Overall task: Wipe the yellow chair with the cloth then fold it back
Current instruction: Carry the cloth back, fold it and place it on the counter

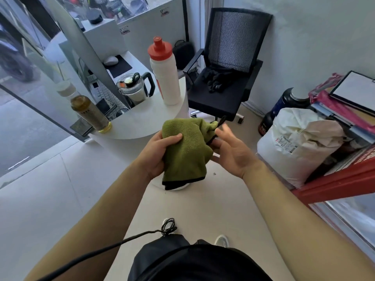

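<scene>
Between both hands, a bunched cloth (185,151)

Left hand (157,154) grips its side; right hand (231,147) is spread loose at its other edge. No yellow chair shows.

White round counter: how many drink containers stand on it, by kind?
On the white round counter:
Squeeze bottle, white with red cap: 1
Clear bottle of amber liquid, white cap: 1
Clear jug with black handle: 1
Total: 3
</scene>
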